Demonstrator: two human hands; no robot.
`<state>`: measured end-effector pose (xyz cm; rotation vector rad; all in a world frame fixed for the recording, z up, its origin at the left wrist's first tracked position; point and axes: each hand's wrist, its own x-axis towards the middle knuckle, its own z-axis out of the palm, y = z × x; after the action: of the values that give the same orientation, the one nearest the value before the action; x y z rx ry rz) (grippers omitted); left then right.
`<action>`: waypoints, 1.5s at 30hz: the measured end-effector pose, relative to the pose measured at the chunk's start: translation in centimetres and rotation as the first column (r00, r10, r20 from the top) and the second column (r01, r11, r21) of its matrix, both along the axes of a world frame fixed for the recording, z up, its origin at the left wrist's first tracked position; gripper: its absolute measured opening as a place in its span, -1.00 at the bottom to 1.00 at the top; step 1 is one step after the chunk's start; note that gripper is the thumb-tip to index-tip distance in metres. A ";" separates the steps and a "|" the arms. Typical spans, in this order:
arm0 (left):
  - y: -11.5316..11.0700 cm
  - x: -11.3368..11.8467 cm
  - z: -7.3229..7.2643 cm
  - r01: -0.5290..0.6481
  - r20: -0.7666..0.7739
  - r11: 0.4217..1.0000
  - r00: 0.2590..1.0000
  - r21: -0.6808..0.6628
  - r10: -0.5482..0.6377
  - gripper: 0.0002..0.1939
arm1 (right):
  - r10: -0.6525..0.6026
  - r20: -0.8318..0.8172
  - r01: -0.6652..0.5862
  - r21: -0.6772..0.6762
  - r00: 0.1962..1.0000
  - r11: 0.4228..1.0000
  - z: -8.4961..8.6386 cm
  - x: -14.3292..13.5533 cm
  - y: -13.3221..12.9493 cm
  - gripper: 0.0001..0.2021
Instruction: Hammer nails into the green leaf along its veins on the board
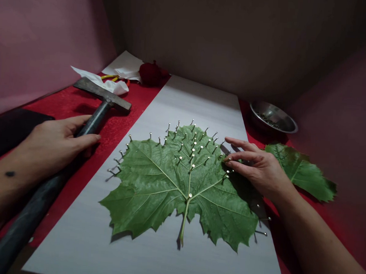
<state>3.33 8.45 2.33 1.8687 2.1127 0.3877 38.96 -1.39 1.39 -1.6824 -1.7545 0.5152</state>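
Observation:
A large green leaf (155,193) lies on a pale board (103,247), its stem toward me. Several nails (193,155) stand upright or leaning along its upper edge, its left lobe and its central veins. My left hand (63,139) grips the handle of a hammer (95,118), whose metal head is raised at the upper left. At the leaf's right edge is my right hand (252,165), thumb and middle finger pinched at the margin, index finger stretched beside a nail. What lies between those fingertips is too small to tell.
A metal bowl (274,117) holding nails stands at the back right, with another leaf (304,172) in front of it. Red yarn (150,73), white paper (125,66) and yellow-handled tool (110,77) lie at the back left. A black object (14,130) rests at left on red cloth (57,99).

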 end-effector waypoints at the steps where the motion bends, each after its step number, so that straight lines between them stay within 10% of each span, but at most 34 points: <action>1: 0.0 0.0 0.0 -0.003 -0.001 1.000 1.000 0.000 0.003 -0.37 | -0.001 0.002 0.001 -0.001 1.000 1.000 0.0 0.0 0.0 -0.91; 45: 0.1 -0.5 0.0 0.019 0.025 1.000 1.000 -0.021 -0.019 -0.32 | 0.012 -0.029 -0.013 -0.004 1.000 1.000 -0.1 0.0 0.1 -0.93</action>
<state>2.87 8.57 2.32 1.8612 2.0733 0.3812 39.00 -1.25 1.27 -1.6598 -1.7455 0.5463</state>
